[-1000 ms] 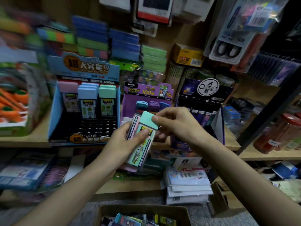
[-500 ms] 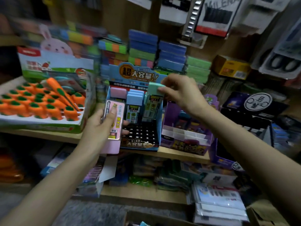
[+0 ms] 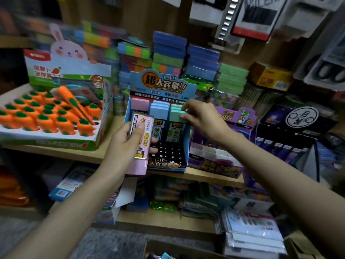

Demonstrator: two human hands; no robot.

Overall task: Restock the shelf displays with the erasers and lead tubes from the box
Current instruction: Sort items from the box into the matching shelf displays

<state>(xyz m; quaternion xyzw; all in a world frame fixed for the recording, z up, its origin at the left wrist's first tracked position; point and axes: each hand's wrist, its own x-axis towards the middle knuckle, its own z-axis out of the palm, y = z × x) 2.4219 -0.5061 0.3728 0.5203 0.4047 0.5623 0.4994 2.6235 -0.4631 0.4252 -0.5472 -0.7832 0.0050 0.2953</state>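
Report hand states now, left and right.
Left hand: closed on a pink lead tube.
Right hand: pinching the cap of a mint-green lead tube standing in the blue display box.

Stationery shop, from what I see on the feed.
A wooden shelf (image 3: pixel 205 177) carries printed counter displays: blue display box (image 3: pixel 162 85) marked 2B/0.7MM, purple display box (image 3: pixel 220 169), tray (image 3: pixel 46 142) of orange carrot-shaped items. Colour pad stacks (image 3: pixel 169 51) sit behind, blister packs (image 3: pixel 257 19) hang above, sealed packets (image 3: pixel 252 230) are piled lower down.
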